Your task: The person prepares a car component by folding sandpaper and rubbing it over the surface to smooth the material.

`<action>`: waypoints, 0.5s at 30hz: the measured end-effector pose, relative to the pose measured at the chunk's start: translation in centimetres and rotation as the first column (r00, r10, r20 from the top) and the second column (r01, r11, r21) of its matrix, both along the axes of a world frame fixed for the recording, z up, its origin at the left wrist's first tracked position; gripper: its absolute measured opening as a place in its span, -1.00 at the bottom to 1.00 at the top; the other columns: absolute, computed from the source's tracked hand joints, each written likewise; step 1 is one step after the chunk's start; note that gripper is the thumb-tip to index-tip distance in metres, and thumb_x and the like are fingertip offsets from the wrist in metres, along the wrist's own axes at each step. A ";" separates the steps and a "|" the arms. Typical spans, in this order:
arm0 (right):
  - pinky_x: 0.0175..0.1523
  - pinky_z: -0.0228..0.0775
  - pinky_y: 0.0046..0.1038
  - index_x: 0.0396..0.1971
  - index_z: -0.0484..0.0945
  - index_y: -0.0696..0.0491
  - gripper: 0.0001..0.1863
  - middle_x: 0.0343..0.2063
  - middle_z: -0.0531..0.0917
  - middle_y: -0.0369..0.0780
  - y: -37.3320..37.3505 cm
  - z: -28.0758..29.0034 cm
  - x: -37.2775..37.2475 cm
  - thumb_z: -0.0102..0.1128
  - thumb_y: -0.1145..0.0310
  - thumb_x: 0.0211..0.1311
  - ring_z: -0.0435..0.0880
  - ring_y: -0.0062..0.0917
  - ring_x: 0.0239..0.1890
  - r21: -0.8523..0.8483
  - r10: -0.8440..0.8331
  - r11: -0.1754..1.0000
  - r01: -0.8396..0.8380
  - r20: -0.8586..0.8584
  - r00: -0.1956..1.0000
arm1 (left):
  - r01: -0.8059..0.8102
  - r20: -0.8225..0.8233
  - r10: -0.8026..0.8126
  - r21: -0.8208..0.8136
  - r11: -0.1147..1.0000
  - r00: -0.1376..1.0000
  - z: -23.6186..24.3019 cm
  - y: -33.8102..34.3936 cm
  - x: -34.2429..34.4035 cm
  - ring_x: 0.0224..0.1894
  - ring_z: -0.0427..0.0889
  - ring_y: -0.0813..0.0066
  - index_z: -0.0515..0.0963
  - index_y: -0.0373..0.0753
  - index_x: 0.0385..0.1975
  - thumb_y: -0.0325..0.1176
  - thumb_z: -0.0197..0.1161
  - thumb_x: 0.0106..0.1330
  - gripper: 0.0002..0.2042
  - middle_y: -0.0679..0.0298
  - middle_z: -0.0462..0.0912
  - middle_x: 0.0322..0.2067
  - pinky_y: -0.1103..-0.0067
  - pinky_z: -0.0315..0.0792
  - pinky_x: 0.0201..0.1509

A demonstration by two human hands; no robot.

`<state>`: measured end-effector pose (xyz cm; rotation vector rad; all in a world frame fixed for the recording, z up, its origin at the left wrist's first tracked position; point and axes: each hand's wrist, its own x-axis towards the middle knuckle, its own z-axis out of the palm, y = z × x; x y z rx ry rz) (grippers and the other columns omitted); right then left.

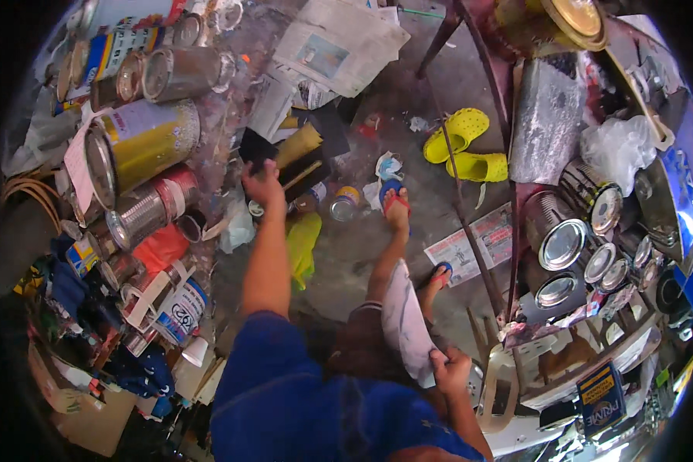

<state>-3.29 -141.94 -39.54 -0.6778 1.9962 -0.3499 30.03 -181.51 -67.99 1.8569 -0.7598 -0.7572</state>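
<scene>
My left hand (263,185) reaches forward over the floor, its fingers closed at the lower edge of a small black sheet (257,146). Just to its right lie a stiff brown sheet (299,146) and more dark sheets (329,132), piled partly over newspaper. Near my lap, my right hand (450,371) grips the lower end of a folded whitish sheet (408,327), which stands up tilted beside my leg. A small can (345,203) and a yellow-green cloth (304,246) lie on the floor, right of my left forearm.
Paint cans (150,142) crowd the left side, with an orange-red bag (162,248) among them. More cans (562,242) stack at the right behind a dark metal frame (508,231). Yellow clogs (470,146) and newspapers (339,42) lie on the floor ahead.
</scene>
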 end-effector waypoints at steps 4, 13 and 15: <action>-0.55 0.11 -0.23 -0.74 0.31 0.14 -0.30 -0.81 0.29 -0.13 0.3 -0.7 0.1 0.34 -0.14 0.29 0.26 -0.44 -0.71 0.014 -0.046 0.999 0.046 0.013 0.999 | -0.101 0.138 0.042 0.454 0.885 0.990 -2.9 -2.3 3.4 -0.09 0.71 0.15 0.45 -0.24 0.16 -0.33 0.36 0.37 -0.59 0.12 0.66 -0.04 0.34 0.67 -0.15; -0.50 0.22 -0.24 -0.67 0.44 0.19 -0.42 -0.74 0.42 -0.07 -1.6 -2.1 1.4 0.32 -0.02 0.30 0.38 -0.47 -0.65 0.033 -0.130 0.991 0.128 0.065 0.989 | 0.466 0.407 -0.876 0.847 0.256 -0.258 -9.7 -10.7 -1.8 0.22 0.58 0.10 0.42 -0.07 0.27 -0.39 0.08 0.45 -0.61 0.27 0.53 0.26 0.18 0.59 0.11; -0.49 0.25 -0.24 -0.66 0.47 0.19 -0.42 -0.73 0.45 -0.07 -0.7 -2.8 1.3 0.33 -0.03 0.29 0.41 -0.45 -0.65 0.084 -0.095 0.992 0.090 0.060 0.994 | 0.252 0.168 -0.941 0.963 0.093 -0.294 -9.5 -12.3 -0.8 0.23 0.57 0.10 0.50 -0.06 0.17 -0.39 0.07 0.44 -0.67 0.28 0.53 0.28 0.21 0.61 0.15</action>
